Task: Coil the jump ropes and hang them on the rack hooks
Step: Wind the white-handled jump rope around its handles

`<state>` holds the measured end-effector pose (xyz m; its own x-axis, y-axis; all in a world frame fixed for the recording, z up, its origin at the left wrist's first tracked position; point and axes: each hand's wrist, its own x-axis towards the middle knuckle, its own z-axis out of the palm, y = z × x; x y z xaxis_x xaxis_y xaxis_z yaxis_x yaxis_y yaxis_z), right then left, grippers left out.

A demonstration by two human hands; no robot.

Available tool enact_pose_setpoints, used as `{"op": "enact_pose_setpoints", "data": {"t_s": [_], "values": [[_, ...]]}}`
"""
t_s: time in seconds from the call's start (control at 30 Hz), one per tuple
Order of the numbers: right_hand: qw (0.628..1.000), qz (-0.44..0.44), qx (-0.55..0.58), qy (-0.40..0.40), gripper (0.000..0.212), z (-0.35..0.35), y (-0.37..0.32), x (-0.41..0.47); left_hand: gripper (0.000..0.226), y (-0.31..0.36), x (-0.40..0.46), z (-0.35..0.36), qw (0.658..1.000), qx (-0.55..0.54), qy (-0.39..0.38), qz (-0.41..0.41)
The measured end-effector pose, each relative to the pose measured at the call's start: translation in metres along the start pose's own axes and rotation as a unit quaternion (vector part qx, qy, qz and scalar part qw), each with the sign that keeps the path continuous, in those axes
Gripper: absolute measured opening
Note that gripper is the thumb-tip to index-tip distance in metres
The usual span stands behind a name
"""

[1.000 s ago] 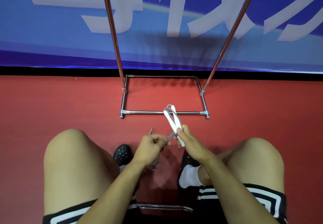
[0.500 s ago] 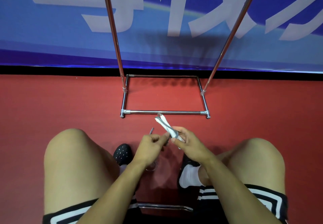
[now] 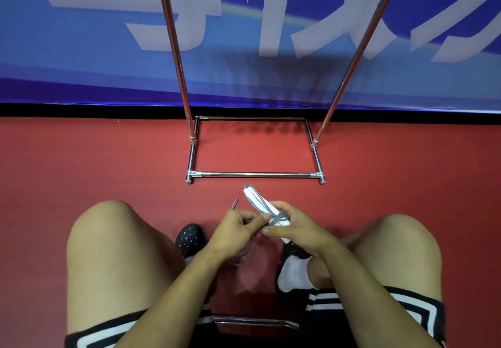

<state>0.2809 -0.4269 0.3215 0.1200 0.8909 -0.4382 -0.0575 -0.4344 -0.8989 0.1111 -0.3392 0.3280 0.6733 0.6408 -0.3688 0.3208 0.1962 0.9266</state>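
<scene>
Jump rope point(image 3: 259, 203) in both grips (R mostly)

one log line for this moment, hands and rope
phase: coiling | right hand: grips white jump rope handles | left hand: pinches grey cord | rack: ahead on floor, rope not hung

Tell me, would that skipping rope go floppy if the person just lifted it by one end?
Probably: the grey cord bends in tight loops around the white handles, so it looks limp. Both hands grip the bundle, the right hand and the left hand, which suggests it may unwind if released. It seems light.
</scene>
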Motion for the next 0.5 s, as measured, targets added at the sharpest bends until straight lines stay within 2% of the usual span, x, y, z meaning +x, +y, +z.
{"op": "enact_pose_setpoints", "data": {"t_s": [0.07, 0.13, 0.23, 0.33, 0.5], "values": [[0.997, 0.013, 0.046, -0.057, 0.039, 0.0, -0.001, -0.003, 0.047, -0.001, -0.001, 0.002, 1.0, -0.012, -0.018, -0.005], [0.996, 0.021, 0.052, -0.072, 0.028, 0.004, -0.007, -0.008, 0.044, 0.0, -0.002, 0.001, 1.0, -0.013, -0.024, -0.005], [0.999, -0.008, -0.02, -0.05, 0.03, 0.004, -0.01, -0.009, 0.048, 0.006, -0.005, -0.001, 1.0, -0.007, -0.024, -0.007], [0.996, -0.026, -0.047, -0.077, 0.035, 0.005, -0.011, -0.009, 0.044, 0.008, -0.004, -0.002, 0.999, -0.003, -0.033, -0.016], [0.994, -0.039, -0.074, -0.071, 0.026, 0.006, -0.012, -0.009, 0.043, 0.01, -0.006, -0.002, 0.999, -0.018, -0.024, -0.043]]}}
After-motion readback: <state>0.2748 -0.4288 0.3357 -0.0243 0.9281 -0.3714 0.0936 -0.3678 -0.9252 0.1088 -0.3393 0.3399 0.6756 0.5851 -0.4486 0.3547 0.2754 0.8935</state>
